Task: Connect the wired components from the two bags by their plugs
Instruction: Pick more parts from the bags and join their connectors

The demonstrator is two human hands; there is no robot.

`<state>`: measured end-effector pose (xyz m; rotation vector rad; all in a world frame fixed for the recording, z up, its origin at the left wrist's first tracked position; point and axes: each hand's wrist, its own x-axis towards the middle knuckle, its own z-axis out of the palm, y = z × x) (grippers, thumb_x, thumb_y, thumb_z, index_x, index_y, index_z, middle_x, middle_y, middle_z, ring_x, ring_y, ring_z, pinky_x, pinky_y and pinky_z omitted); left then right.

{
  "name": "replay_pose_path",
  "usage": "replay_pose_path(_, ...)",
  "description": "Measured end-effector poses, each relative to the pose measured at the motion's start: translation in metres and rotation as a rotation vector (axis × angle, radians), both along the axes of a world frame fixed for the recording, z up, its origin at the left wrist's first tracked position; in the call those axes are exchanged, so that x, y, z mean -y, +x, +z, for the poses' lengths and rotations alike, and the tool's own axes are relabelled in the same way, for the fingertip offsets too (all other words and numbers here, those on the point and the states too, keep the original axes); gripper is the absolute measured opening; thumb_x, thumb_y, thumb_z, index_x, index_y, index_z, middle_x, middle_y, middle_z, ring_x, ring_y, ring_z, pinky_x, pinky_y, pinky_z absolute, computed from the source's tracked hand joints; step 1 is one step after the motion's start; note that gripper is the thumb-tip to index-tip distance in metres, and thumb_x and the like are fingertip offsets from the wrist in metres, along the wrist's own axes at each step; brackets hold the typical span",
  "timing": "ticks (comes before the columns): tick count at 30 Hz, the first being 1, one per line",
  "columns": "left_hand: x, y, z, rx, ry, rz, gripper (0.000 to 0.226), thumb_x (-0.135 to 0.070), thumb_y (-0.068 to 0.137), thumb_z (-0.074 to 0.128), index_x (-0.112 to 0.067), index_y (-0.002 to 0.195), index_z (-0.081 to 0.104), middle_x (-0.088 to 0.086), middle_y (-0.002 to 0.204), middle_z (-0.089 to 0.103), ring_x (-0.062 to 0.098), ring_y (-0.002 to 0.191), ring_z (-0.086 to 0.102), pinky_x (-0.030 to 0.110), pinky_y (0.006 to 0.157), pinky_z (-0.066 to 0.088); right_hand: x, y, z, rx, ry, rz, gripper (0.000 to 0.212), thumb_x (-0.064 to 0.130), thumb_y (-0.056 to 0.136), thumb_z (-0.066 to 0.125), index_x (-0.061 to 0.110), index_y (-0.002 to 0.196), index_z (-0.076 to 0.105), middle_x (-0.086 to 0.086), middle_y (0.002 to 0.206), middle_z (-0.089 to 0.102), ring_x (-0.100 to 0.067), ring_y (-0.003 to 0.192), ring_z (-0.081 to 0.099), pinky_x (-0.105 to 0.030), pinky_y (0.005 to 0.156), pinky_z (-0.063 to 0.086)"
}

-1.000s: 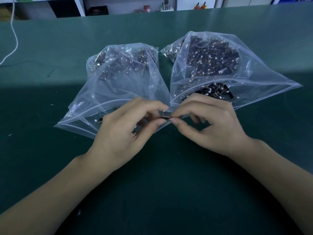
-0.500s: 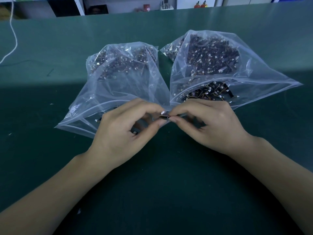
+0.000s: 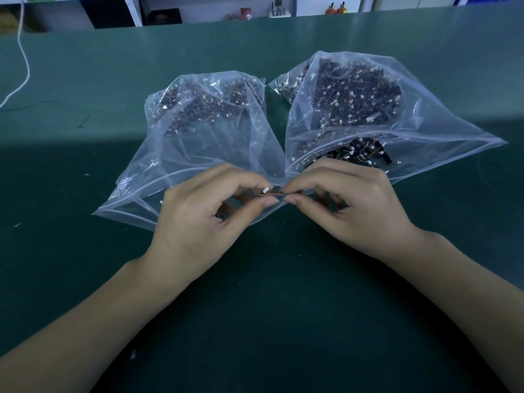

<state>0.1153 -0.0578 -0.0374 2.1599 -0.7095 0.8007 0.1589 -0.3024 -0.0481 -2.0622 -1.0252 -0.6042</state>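
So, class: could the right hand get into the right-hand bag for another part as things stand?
Probably yes. The right bag's mouth gapes just behind the right hand, nothing between, but that hand is pinching a small part and would need to let go first.

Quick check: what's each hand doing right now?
Left hand: pinching a small white plug.
Right hand: pinching the mating wired piece; too small to identify further.

Green table, left bag, right bag, white cable

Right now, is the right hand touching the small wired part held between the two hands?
Touching. The head view shows the right hand pinching the wired part between fingertips, opposite the left hand.
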Motion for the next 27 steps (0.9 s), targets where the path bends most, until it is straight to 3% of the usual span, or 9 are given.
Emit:
replay_pose_path(4, -0.002, 0.0018, 0.0006, -0.037, 0.019, -0.021, 0.008, -0.015, 0.096, 0.082, -0.007, 0.095, 0.079, -0.004, 0.092, 0.072, 0.01, 0.082, 0.07, 0.025, 0.066, 0.057, -0.0013, -0.002, 0.0021, 0.029, -0.006, -0.002, 0.009, 0.016, 0.102, 0.074, 0.01, 0.104, 0.081, 0.011, 0.1, 0.068, 0.009, 0.074, 0.053, -0.011, 0.069, 0.038)
replay_pose_path(8, -0.0014, 0.002, 0.0001, -0.03, 0.045, -0.017, 0.007, -0.016, 0.097, 0.081, -0.01, 0.095, 0.078, -0.007, 0.092, 0.07, 0.007, 0.083, 0.069, 0.024, 0.066, 0.056, -0.003, -0.0021, 0.0031, 0.042, -0.023, -0.023, 0.013, 0.021, 0.106, 0.069, 0.013, 0.101, 0.078, 0.015, 0.103, 0.065, -0.019, 0.067, 0.06, -0.035, 0.059, 0.049)
replay_pose_path(10, -0.0005, 0.0015, -0.0004, -0.026, 0.043, -0.016, 0.008, -0.017, 0.097, 0.081, -0.01, 0.096, 0.078, -0.007, 0.092, 0.071, 0.008, 0.083, 0.069, 0.023, 0.066, 0.055, -0.0029, -0.0018, 0.0039, 0.048, -0.023, -0.029, 0.013, 0.021, 0.106, 0.069, 0.013, 0.101, 0.078, 0.016, 0.103, 0.064, -0.023, 0.068, 0.061, -0.038, 0.058, 0.049)
replay_pose_path(14, -0.0019, 0.0025, -0.0001, -0.032, 0.035, -0.018, 0.008, -0.017, 0.097, 0.081, -0.01, 0.096, 0.078, -0.007, 0.092, 0.071, 0.008, 0.083, 0.069, 0.024, 0.066, 0.056, -0.0021, -0.0022, 0.0043, 0.033, -0.002, -0.018, 0.012, 0.019, 0.105, 0.071, 0.011, 0.104, 0.08, 0.005, 0.102, 0.071, -0.021, 0.071, 0.063, -0.035, 0.062, 0.051)
replay_pose_path(19, -0.0004, 0.0011, -0.0002, -0.02, 0.034, -0.03, 0.008, -0.016, 0.097, 0.081, -0.009, 0.095, 0.079, -0.005, 0.091, 0.071, 0.01, 0.082, 0.07, 0.024, 0.066, 0.055, -0.0031, -0.0021, 0.0057, 0.024, -0.02, -0.04, 0.012, 0.02, 0.106, 0.069, 0.013, 0.101, 0.078, 0.014, 0.102, 0.065, -0.024, 0.066, 0.06, -0.038, 0.059, 0.048)
replay_pose_path(23, -0.001, 0.0009, 0.0013, -0.01, 0.026, -0.021, 0.007, -0.015, 0.096, 0.082, -0.009, 0.094, 0.079, -0.005, 0.09, 0.073, 0.008, 0.082, 0.07, 0.024, 0.065, 0.056, -0.0028, -0.0033, 0.006, 0.023, -0.011, -0.049, 0.012, 0.02, 0.105, 0.071, 0.013, 0.102, 0.079, 0.009, 0.101, 0.069, -0.018, 0.067, 0.059, -0.028, 0.061, 0.046)
replay_pose_path(27, -0.0017, 0.0003, 0.0014, 0.004, 0.033, -0.012, 0.006, -0.015, 0.096, 0.083, -0.01, 0.094, 0.08, -0.004, 0.09, 0.074, 0.009, 0.082, 0.071, 0.027, 0.063, 0.056, -0.0051, -0.0037, 0.0052, -0.004, -0.029, -0.067, 0.011, 0.021, 0.105, 0.07, 0.014, 0.1, 0.077, 0.016, 0.101, 0.064, -0.012, 0.064, 0.051, -0.019, 0.064, 0.039)
